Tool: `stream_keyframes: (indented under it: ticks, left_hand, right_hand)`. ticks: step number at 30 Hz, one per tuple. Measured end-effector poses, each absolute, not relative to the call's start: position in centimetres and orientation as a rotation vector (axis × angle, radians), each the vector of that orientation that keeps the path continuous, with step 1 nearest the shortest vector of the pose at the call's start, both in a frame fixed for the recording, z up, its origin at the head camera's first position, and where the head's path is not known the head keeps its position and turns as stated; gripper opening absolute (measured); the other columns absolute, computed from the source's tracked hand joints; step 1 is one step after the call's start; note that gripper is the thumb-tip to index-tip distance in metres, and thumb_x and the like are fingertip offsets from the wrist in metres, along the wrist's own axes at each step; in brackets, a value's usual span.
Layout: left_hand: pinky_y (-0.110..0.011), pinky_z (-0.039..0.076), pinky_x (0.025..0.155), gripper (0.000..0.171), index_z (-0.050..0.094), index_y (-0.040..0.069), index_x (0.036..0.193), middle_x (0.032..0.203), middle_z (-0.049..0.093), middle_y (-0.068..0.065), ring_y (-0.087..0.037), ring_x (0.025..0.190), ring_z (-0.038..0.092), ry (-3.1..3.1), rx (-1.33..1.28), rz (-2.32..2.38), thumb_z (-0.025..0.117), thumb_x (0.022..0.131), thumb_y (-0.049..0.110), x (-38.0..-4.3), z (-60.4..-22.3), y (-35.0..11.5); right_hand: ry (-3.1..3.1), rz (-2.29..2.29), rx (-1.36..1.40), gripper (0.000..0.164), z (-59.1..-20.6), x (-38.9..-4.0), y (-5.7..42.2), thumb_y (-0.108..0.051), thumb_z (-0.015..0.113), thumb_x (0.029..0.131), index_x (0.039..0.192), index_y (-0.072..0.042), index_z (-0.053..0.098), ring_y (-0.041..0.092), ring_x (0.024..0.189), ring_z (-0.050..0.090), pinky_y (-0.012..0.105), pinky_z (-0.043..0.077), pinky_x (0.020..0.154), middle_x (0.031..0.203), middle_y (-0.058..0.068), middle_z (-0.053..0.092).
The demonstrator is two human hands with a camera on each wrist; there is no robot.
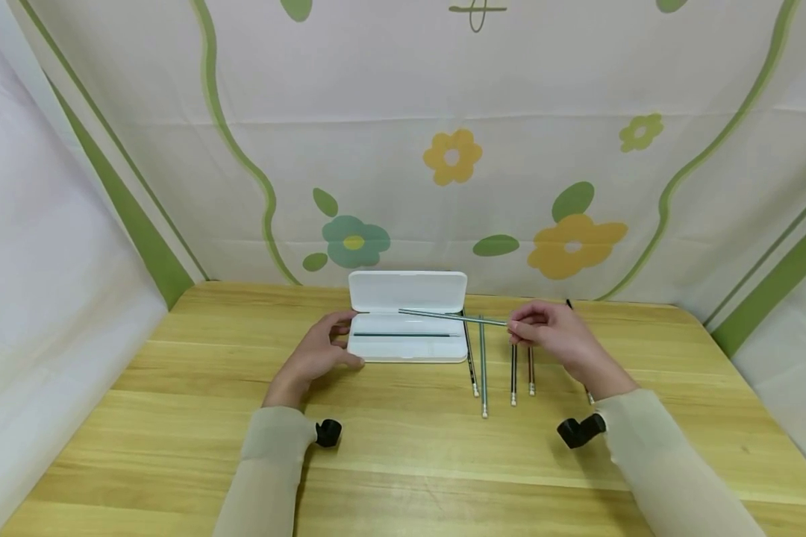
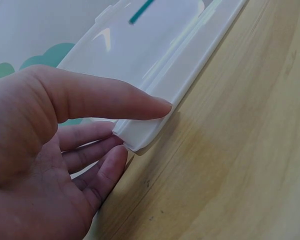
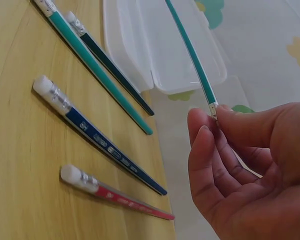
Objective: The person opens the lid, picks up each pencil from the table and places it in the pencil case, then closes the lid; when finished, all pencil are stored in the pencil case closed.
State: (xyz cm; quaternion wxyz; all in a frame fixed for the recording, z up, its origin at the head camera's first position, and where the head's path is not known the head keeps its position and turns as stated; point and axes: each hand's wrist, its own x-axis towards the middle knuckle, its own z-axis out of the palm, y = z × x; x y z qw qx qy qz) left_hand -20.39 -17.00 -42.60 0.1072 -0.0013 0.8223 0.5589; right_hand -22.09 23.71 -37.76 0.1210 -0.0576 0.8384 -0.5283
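Observation:
A white pencil case (image 1: 410, 350) lies open on the table, its lid raised at the back. One green pencil (image 1: 403, 335) lies lengthwise inside it. My left hand (image 1: 316, 350) holds the case's left end; in the left wrist view the thumb (image 2: 140, 102) presses on the rim and the fingers touch the end wall. Between thumb and fingertips my right hand (image 1: 557, 335) pinches another green pencil (image 3: 192, 55) near its metal-banded end. That pencil points left, above the right half of the case.
Right of the case lie a black pencil (image 1: 471, 365), a green pencil (image 1: 483, 373), a dark blue pencil (image 3: 110, 147) and a red pencil (image 3: 130, 202). Another dark pencil (image 1: 589, 395) is partly behind the right forearm. A flowered cloth (image 1: 403, 186) hangs behind the table.

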Motion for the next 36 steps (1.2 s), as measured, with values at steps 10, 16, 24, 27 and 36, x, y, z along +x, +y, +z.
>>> stream_keyframes:
  ticks: [10,16,24,27,36]
  left_hand:
    - [-0.054,0.044,0.119,0.092,0.044,0.010,0.162,0.156,0.049,-0.020,-0.040,0.139,0.051,2.426,-0.003,1.642,0.086,0.081,0.000,-20.3,-42.6,-17.1]
    - [-0.053,0.046,0.118,0.091,0.045,0.009,0.161,0.154,0.050,-0.020,-0.038,0.137,0.052,2.413,0.002,1.656,0.086,0.080,-0.001,-20.2,-42.6,-16.9]
    - [-0.050,0.049,0.114,0.092,0.044,0.008,0.161,0.153,0.051,-0.022,-0.038,0.132,0.057,2.397,0.002,1.669,0.085,0.080,-0.003,-20.3,-42.5,-16.9]
    - [-0.050,0.048,0.115,0.091,0.045,0.009,0.161,0.154,0.051,-0.020,-0.038,0.133,0.056,2.391,-0.010,1.672,0.085,0.080,-0.004,-20.3,-42.6,-16.9]
    - [-0.049,0.049,0.114,0.092,0.044,0.009,0.162,0.154,0.051,-0.020,-0.038,0.133,0.056,2.388,0.003,1.674,0.085,0.080,-0.004,-20.3,-42.6,-17.0]
  right_hand:
    - [2.435,-1.517,-0.111,0.026,-38.9,-23.6,20.7,-0.014,0.067,0.107,0.124,0.006,0.066,0.014,0.092,0.073,0.031,0.064,0.087,0.112,0.018,0.073]
    - [2.426,-1.513,-0.079,0.024,-39.4,-24.1,19.3,-0.013,0.066,0.107,0.124,0.005,0.067,0.021,0.095,0.074,0.031,0.063,0.088,0.109,0.016,0.073]
    - [2.442,-1.511,-0.084,0.021,-40.0,-24.8,18.3,-0.012,0.068,0.106,0.120,0.004,0.069,0.022,0.093,0.073,0.028,0.062,0.082,0.109,0.017,0.073]
    - [2.467,-1.471,-0.094,0.021,-40.1,-24.9,17.9,-0.013,0.069,0.106,0.120,0.002,0.070,0.022,0.090,0.072,0.029,0.060,0.079,0.105,0.015,0.073]
    - [2.613,-1.376,-0.082,0.017,-40.2,-24.8,16.7,-0.022,0.078,0.100,0.111,-0.008,0.079,0.022,0.094,0.065,0.030,0.050,0.081,0.103,0.006,0.076]
